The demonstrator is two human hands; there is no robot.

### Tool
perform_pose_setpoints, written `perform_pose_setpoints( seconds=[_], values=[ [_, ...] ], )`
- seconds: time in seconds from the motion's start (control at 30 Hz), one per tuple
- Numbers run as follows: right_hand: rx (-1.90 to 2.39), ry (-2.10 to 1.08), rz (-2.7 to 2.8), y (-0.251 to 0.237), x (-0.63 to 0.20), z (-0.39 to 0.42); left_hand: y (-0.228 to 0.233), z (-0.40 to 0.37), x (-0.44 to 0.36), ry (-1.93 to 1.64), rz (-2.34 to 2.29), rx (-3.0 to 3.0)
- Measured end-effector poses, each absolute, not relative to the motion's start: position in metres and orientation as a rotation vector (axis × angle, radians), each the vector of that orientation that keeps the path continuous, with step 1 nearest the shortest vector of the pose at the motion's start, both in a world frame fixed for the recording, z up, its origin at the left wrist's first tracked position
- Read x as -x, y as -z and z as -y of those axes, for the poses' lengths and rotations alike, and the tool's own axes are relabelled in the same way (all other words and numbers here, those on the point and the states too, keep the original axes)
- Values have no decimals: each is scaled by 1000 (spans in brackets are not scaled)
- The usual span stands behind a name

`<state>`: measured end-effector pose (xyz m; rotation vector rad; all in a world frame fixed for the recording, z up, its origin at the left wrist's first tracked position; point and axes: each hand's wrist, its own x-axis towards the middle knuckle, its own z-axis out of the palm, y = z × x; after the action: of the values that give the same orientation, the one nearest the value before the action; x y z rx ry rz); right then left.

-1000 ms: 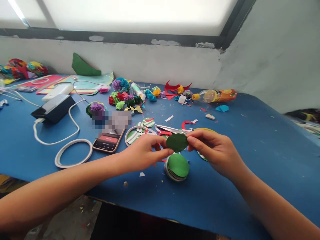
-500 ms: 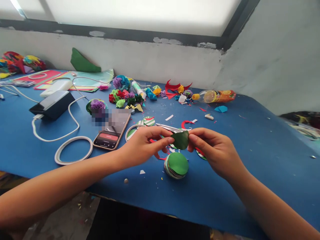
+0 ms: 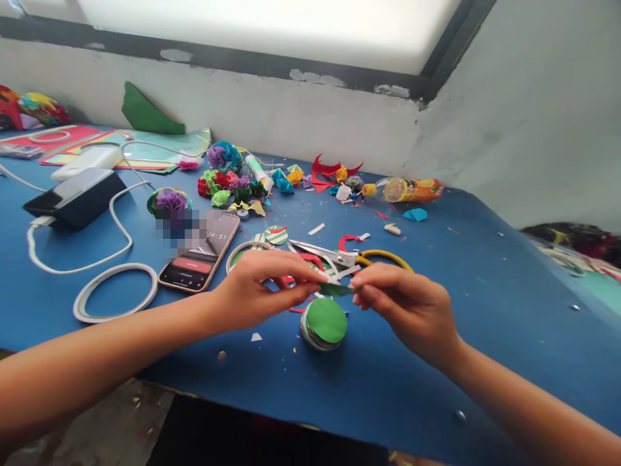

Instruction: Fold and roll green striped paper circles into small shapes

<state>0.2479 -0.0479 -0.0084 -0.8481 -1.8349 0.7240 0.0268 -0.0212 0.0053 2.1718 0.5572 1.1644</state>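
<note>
Left hand [image 3: 269, 285] and right hand [image 3: 410, 310] are both pinching a small dark green paper piece [image 3: 334, 290] by opposite edges, center frame, seen nearly edge-on. I'd keep the pinch light; thin paper probably creases easily. Just below sits a round stack of paper discs [image 3: 327, 321], smooth bright green on top.

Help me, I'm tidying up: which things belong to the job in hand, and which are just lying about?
Likely the job's:
green paper piece, held
stack of paper discs
yellow-handled scissors, perhaps

Likely lying about:
smartphone
plastic bottle
black box
</note>
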Motion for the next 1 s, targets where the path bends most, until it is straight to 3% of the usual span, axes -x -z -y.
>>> perform_pose_setpoints(
  seconds=[0.2, 0.53, 0.73, 1.0],
  values=[
    [543, -391, 2203, 9, -263, 52, -6, 17, -19, -958, -195, -2691],
    [349, 202, 2520, 23, -283, 47, -3, 7, -19, -677, -123, -3087],
    [329, 289, 2557, 16, -283, 46, 1, 5, -16, -641, -138, -3142],
    [467, 132, 2549, 28, -281, 48, 8, 7, -16, -661, -300, -2959]
  ],
)
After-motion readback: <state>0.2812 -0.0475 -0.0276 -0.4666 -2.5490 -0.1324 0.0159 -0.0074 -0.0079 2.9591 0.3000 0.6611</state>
